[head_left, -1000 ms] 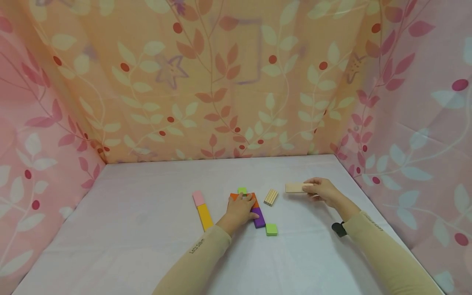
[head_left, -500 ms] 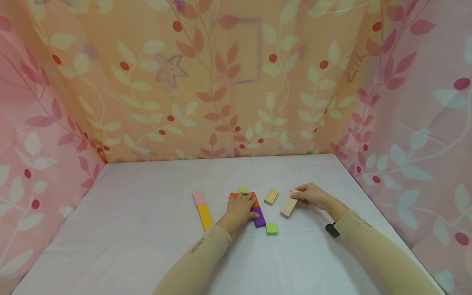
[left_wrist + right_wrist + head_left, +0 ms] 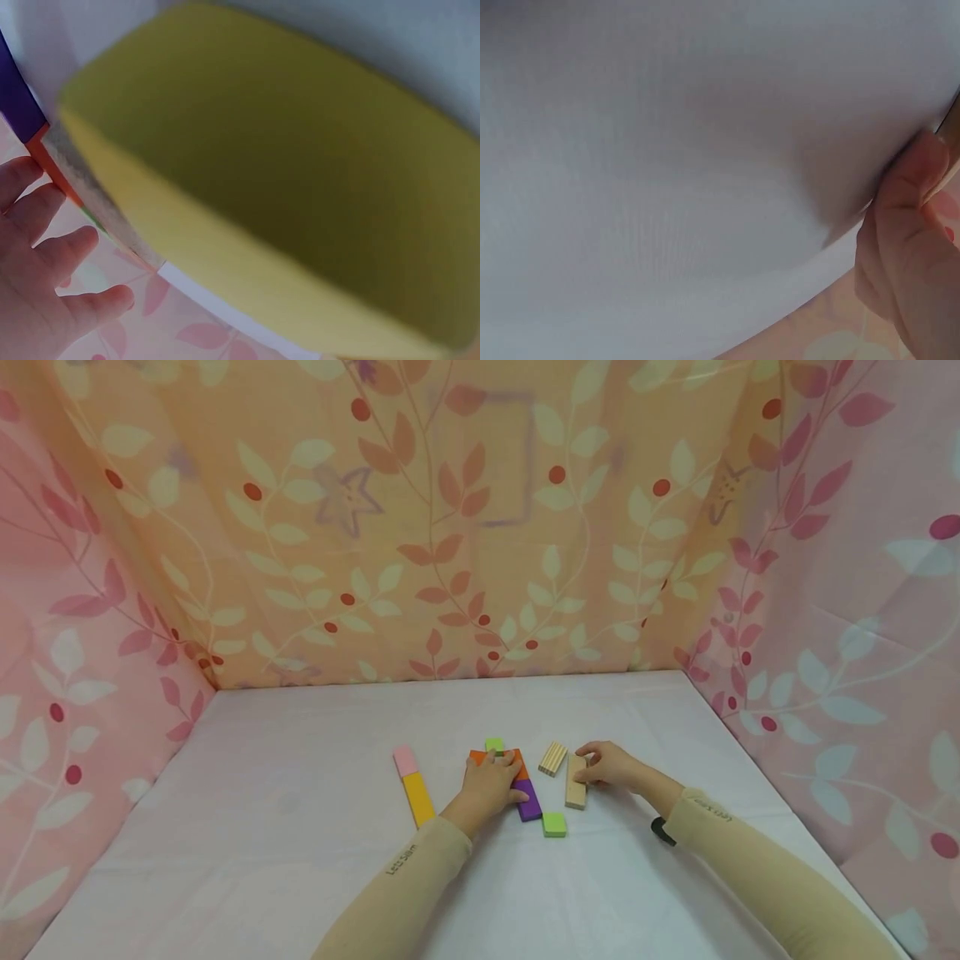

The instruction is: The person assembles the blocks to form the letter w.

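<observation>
My right hand [image 3: 611, 767] pinches a plain wooden block [image 3: 576, 789], held lengthwise toward me at the right of the other pieces. In the right wrist view only a sliver of this block [image 3: 951, 131] shows at the edge, by the thumb and fingers. With its fingers spread, my left hand [image 3: 486, 785] rests on orange blocks [image 3: 523, 768], partly covering them. A purple block [image 3: 528, 802] adjoins the orange at its near end. A small green block [image 3: 494, 744] sits behind the orange ones. Much of the left wrist view is filled by a blurred yellowish sleeve [image 3: 285, 172].
To the left, a pink block [image 3: 405, 762] and a yellow block [image 3: 418, 800] lie end to end. A second green block [image 3: 554, 825] sits near the purple one's front end. Slim wooden sticks [image 3: 553, 758] lie side by side left of the wooden block. Floral curtains surround the white table [image 3: 247, 860].
My right hand has moved left and slightly toward me with the wooden block, turning it from crosswise to lengthwise beside the sticks. The left hand has stayed on the orange blocks.
</observation>
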The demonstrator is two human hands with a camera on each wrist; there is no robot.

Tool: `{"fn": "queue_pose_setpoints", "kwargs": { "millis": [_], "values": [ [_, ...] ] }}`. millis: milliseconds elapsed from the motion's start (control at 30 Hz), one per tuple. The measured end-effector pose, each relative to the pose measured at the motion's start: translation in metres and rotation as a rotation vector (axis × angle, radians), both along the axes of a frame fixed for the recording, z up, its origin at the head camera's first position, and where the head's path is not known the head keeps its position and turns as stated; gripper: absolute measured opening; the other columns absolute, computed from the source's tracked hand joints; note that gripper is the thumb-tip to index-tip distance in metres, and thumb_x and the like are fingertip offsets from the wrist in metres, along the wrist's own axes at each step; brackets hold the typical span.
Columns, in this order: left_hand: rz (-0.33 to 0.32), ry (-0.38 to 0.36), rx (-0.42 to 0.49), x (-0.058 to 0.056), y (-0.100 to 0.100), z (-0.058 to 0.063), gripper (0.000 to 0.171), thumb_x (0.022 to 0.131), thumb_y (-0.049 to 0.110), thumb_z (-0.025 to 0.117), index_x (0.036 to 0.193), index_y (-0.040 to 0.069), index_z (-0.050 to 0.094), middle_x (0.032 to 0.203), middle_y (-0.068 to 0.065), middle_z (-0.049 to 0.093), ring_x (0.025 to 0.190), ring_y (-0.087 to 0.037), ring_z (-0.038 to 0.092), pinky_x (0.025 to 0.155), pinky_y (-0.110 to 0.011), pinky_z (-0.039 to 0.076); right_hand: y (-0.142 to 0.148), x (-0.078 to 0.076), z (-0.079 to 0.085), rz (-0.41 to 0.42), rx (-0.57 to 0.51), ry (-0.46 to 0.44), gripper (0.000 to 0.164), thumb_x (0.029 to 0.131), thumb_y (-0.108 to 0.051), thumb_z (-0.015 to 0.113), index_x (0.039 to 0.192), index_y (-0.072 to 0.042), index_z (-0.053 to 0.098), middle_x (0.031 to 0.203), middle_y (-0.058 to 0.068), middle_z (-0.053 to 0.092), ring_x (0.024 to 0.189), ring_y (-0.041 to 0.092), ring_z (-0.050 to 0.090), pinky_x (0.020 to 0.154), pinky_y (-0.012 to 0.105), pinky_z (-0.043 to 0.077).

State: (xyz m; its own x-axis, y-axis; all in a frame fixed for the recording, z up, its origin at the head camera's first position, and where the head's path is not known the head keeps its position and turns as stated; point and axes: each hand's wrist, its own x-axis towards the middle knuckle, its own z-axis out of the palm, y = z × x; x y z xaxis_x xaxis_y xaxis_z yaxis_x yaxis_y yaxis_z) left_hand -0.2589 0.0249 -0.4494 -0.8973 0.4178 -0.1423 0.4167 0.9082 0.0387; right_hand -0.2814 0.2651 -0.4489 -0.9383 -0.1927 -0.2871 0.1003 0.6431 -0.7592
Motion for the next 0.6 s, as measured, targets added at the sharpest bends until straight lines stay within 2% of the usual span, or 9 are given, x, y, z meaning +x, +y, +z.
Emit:
{"fn": "queue_pose_setpoints", "kwargs": {
  "millis": [167, 400, 567, 600],
  "values": [
    [0.001, 0.001, -0.001, 0.003, -0.001, 0.002, 0.068, 0.087, 0.057, 0.059, 0.145, 0.023, 0.049, 0.152, 0.004, 0.040, 0.141, -0.026, 0.034, 0.107, -0.055, 0.032, -0.004, 0.005, 0.000, 0.029, 0.086, 0.042, 0.055, 0.081, -0.014, 0.080, 0.124, 0.010, 0.054, 0.083, 0.009, 0.051, 0.071, 0.017, 0.048, 0.060, 0.026, 0.042],
    [0.005, -0.007, 0.008, 0.002, 0.000, 0.003, 0.069, 0.086, 0.057, 0.060, 0.145, 0.022, 0.049, 0.152, 0.004, 0.041, 0.141, -0.026, 0.033, 0.107, -0.055, 0.032, -0.008, 0.007, -0.004, 0.016, 0.090, 0.025, 0.051, 0.079, -0.015, 0.081, 0.120, 0.005, 0.057, 0.080, 0.007, 0.048, 0.067, 0.016, 0.046, 0.057, 0.026, 0.039],
    [0.015, -0.023, 0.013, 0.000, 0.001, -0.001, 0.068, 0.087, 0.056, 0.060, 0.145, 0.023, 0.049, 0.152, 0.004, 0.040, 0.141, -0.025, 0.033, 0.108, -0.054, 0.031, -0.009, 0.010, -0.002, 0.025, 0.094, 0.029, 0.050, 0.079, -0.015, 0.081, 0.119, 0.005, 0.057, 0.079, 0.006, 0.047, 0.067, 0.016, 0.045, 0.057, 0.026, 0.038],
    [0.007, -0.002, 0.017, -0.004, 0.001, -0.008, 0.069, 0.086, 0.058, 0.059, 0.145, 0.023, 0.049, 0.152, 0.004, 0.041, 0.141, -0.025, 0.033, 0.107, -0.055, 0.031, -0.009, 0.011, -0.002, 0.030, 0.101, 0.032, 0.050, 0.079, -0.016, 0.081, 0.119, 0.005, 0.058, 0.079, 0.006, 0.046, 0.067, 0.016, 0.044, 0.057, 0.026, 0.037]
  ]
}}
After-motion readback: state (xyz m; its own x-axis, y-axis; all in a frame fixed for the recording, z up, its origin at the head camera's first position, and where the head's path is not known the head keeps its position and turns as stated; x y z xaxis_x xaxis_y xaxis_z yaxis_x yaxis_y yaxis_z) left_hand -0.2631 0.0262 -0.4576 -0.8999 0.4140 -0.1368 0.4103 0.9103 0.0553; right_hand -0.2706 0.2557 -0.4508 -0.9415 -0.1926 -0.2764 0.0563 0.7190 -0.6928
